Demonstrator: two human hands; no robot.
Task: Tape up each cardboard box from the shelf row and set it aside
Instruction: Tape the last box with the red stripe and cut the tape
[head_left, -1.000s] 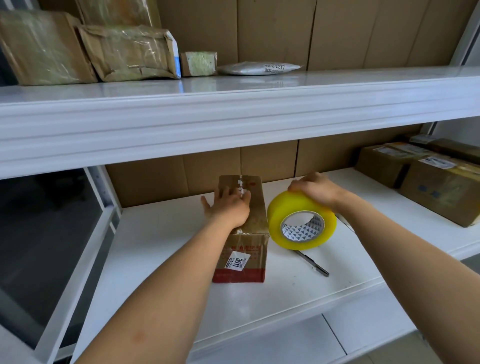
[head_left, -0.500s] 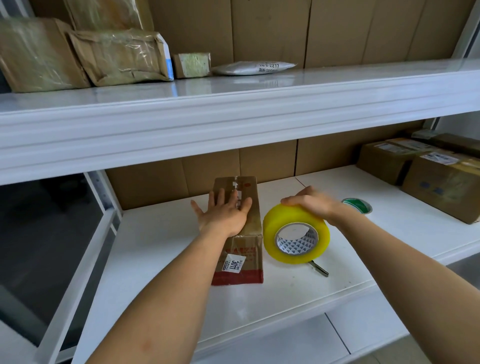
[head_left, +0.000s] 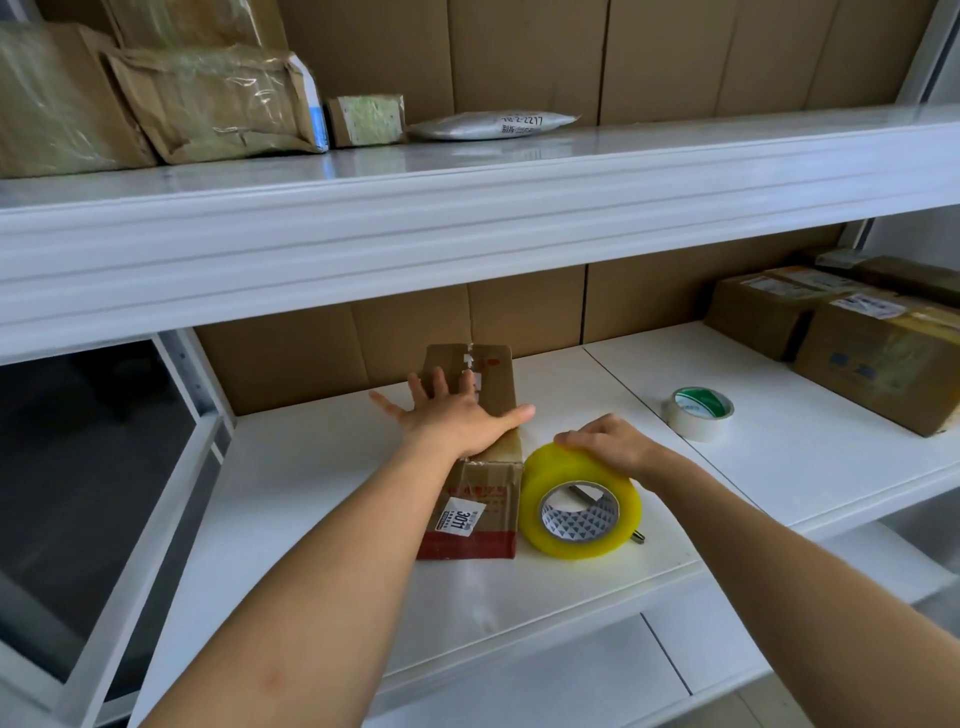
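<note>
The yellow tape roll hides most of a dark tool, perhaps a cutter.

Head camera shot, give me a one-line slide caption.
Left hand presses flat on a cardboard box while the right hand grips a yellow tape roll beside it.

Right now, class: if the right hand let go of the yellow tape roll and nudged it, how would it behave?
The yellow tape roll stands on its edge beside the box, so it would probably roll along the shelf. Only the right hand on top steadies it. Its thick winding suggests it is stiff and fairly heavy.
</note>
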